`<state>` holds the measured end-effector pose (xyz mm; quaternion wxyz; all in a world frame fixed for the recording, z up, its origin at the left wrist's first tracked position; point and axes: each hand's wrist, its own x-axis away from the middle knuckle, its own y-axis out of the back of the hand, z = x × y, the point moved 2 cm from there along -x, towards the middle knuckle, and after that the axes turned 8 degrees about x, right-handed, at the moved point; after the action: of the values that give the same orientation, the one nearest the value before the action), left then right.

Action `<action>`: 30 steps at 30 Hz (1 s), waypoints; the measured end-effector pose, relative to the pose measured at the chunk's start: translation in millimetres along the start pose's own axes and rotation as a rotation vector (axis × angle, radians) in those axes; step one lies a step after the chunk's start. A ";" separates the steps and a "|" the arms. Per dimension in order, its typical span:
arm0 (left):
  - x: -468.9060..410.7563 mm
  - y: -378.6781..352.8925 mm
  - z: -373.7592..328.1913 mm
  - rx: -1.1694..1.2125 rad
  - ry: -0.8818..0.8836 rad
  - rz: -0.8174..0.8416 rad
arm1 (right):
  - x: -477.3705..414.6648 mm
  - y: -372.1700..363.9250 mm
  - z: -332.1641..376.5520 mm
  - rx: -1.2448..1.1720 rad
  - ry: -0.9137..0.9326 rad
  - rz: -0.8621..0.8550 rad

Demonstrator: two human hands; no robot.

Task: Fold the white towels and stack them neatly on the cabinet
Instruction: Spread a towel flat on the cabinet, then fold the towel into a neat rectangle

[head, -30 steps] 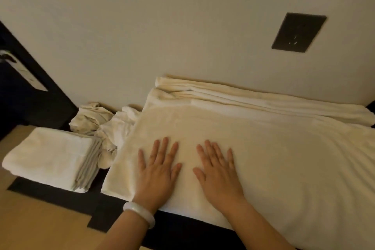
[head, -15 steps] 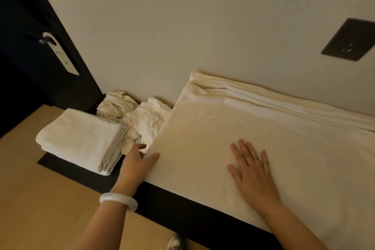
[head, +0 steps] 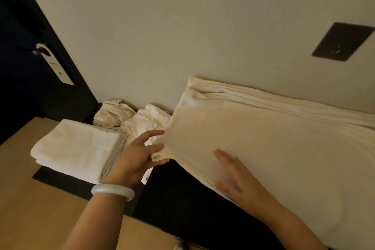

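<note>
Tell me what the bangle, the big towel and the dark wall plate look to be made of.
Bangle: pale, milky, glossy ring with soft highlights, likely jade, glass or resin.
Towel: soft matte fabric, probably cotton; it drapes and creases at the lifted corner.
Wall plate: dark and smooth with a faint sheen, either plastic or metal; cannot tell which.

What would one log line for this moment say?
left hand: pinches corner of large white towel | right hand: flat on towel | folded white towel stack: at left
</note>
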<state>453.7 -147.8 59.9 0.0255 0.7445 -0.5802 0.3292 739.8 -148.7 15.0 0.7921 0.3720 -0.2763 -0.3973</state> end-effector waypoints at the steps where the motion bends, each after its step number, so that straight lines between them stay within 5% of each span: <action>1: -2.4 -4.2 -0.4 0.063 0.007 -0.002 | 2.2 -2.7 7.3 -0.075 0.002 0.076; 4: -10.2 -12.3 1.0 0.249 0.068 0.026 | 3.4 -4.8 7.7 -0.048 -0.071 0.177; 7: -16.6 -12.2 -0.3 0.360 0.033 0.138 | 2.1 12.5 -4.7 -0.045 -0.164 0.049; 16: -25.0 -33.5 -16.5 -0.808 -0.499 -0.114 | 24.1 92.8 -43.9 -0.191 -0.400 -0.124; 20: -43.7 -51.4 -41.3 -0.758 -0.567 -0.001 | 8.7 134.9 -46.5 -0.248 -0.393 -0.178; 24: -95.4 -82.5 -55.5 -0.867 -0.617 -0.087 | -44.7 160.6 -64.4 -0.081 -0.468 -0.467; 30: -151.1 -91.2 -7.9 -1.184 -0.521 0.057 | -82.3 92.2 -114.9 0.289 -0.545 -0.082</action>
<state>513.8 13.2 19.0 0.2814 0.6444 -0.6702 -0.2375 819.4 0.1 12.3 0.6113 0.3714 -0.5167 -0.4706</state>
